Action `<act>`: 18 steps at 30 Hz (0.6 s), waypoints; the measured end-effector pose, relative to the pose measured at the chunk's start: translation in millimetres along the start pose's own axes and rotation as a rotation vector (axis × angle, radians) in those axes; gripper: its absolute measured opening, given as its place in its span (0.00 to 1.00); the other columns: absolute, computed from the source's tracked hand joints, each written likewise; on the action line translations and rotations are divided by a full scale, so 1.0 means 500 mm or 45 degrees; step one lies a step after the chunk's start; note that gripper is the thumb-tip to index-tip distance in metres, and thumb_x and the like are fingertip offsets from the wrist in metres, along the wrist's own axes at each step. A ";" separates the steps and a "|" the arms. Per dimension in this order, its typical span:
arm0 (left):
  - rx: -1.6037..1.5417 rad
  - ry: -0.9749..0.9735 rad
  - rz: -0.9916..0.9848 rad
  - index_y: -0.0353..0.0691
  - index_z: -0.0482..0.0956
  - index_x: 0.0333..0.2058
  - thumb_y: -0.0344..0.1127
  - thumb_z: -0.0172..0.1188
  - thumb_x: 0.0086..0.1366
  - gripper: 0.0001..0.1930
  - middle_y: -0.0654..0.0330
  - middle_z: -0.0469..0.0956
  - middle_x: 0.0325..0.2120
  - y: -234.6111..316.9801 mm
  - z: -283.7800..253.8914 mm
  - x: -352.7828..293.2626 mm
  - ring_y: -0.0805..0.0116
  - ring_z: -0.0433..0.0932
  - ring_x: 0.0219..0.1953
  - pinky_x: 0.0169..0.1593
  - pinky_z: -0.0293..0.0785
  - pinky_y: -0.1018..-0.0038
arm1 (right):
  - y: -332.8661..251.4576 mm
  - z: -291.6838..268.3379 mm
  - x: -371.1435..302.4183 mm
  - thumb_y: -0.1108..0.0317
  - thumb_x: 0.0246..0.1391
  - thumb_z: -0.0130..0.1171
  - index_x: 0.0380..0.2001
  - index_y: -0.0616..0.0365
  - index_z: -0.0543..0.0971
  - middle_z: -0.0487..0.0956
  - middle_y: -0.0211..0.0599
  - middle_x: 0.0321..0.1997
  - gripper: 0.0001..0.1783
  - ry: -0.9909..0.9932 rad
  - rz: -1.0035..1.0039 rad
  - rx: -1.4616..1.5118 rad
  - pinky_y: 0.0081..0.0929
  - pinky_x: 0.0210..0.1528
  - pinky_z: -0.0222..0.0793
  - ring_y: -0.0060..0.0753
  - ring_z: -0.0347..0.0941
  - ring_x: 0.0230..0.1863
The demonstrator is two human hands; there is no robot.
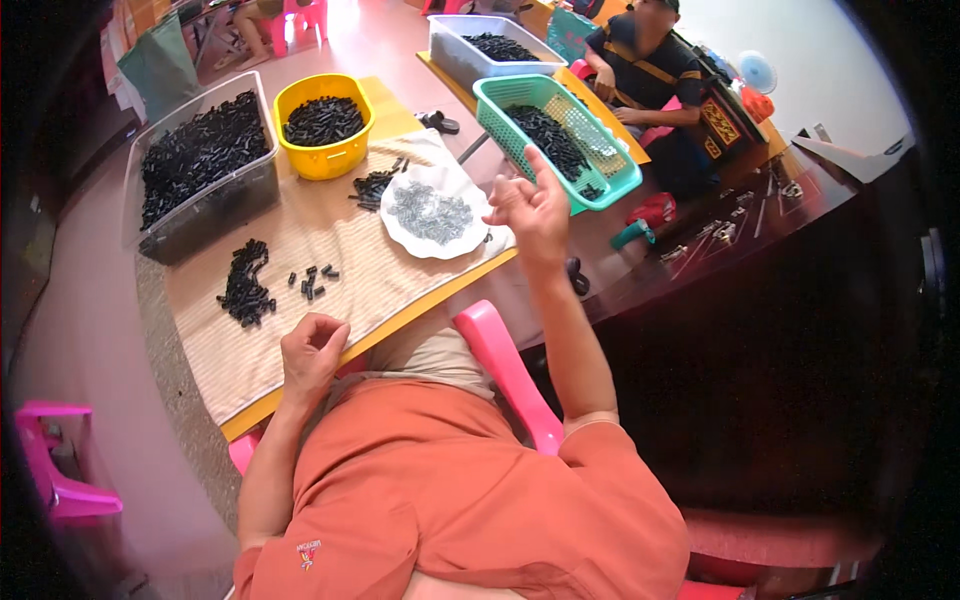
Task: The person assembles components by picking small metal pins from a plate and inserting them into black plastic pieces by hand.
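My left hand (314, 352) is at the near edge of the cloth-covered table, its fingers curled and thumb and forefinger pressed together; whatever they hold, if anything, is hidden. Beyond it lie a few short black cylindrical pieces (310, 285) and a larger heap of black pieces (245, 285). My right hand (535, 215) is raised past the table's right edge, forefinger stretched out and the other fingers loosely bent, with nothing visible in it. Nearest to it is a white wavy-rimmed plate (403, 240) holding many small clear or silvery pieces (432, 212). More black pieces (374, 188) lie beside the plate.
A large translucent bin (215, 218) and a yellow tub (328, 160), both full of black pieces, stand along the far side. A green basket (622, 188) and another clear bin (455, 62) sit beyond. Another person (650, 75) is seated at the back right. A pink chair armrest (505, 375) flanks me.
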State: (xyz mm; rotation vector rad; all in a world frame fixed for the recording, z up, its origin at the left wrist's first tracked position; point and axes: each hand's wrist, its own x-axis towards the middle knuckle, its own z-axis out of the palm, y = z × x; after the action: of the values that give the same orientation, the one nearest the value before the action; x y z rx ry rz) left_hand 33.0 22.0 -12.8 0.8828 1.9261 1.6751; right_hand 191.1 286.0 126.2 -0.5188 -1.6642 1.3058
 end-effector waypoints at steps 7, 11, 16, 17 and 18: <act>0.063 0.033 0.094 0.34 0.80 0.33 0.28 0.65 0.63 0.04 0.64 0.81 0.25 0.006 0.013 -0.008 0.82 0.77 0.27 0.31 0.73 0.81 | 0.026 -0.013 0.013 0.74 0.62 0.59 0.69 0.71 0.52 0.77 0.36 0.32 0.38 0.038 0.077 0.229 0.20 0.27 0.76 0.15 0.68 0.22; 0.381 0.038 0.393 0.34 0.78 0.33 0.24 0.67 0.60 0.05 0.59 0.82 0.30 0.013 0.013 -0.017 0.76 0.80 0.29 0.31 0.76 0.79 | 0.031 -0.023 0.014 0.75 0.62 0.57 0.68 0.71 0.53 0.76 0.36 0.31 0.36 0.048 0.058 0.298 0.24 0.26 0.78 0.15 0.69 0.21; 0.744 0.204 0.753 0.35 0.77 0.33 0.23 0.71 0.51 0.12 0.50 0.81 0.33 0.014 -0.014 -0.048 0.52 0.81 0.35 0.38 0.78 0.65 | 0.015 -0.032 -0.045 0.78 0.60 0.56 0.62 0.71 0.62 0.77 0.35 0.30 0.28 0.168 -0.594 -0.132 0.23 0.27 0.75 0.24 0.73 0.22; 0.851 0.178 0.716 0.35 0.78 0.34 0.25 0.72 0.50 0.14 0.49 0.81 0.37 0.007 -0.032 -0.060 0.50 0.80 0.40 0.43 0.78 0.63 | 0.030 -0.060 -0.077 0.78 0.59 0.57 0.58 0.69 0.66 0.77 0.35 0.28 0.24 0.024 -0.805 -0.450 0.24 0.27 0.75 0.26 0.74 0.23; 0.869 0.175 0.707 0.35 0.78 0.34 0.25 0.72 0.50 0.14 0.49 0.81 0.37 0.009 -0.041 -0.074 0.50 0.80 0.40 0.43 0.78 0.63 | 0.039 -0.085 -0.100 0.78 0.57 0.59 0.53 0.68 0.69 0.78 0.34 0.27 0.21 -0.118 -1.007 -0.775 0.26 0.26 0.75 0.29 0.76 0.24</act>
State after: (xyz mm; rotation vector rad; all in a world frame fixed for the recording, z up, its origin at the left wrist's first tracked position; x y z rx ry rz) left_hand 45.4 -18.3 -8.0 1.7221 2.5725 1.3470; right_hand 247.3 276.1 88.7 -0.0957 -2.0402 0.2452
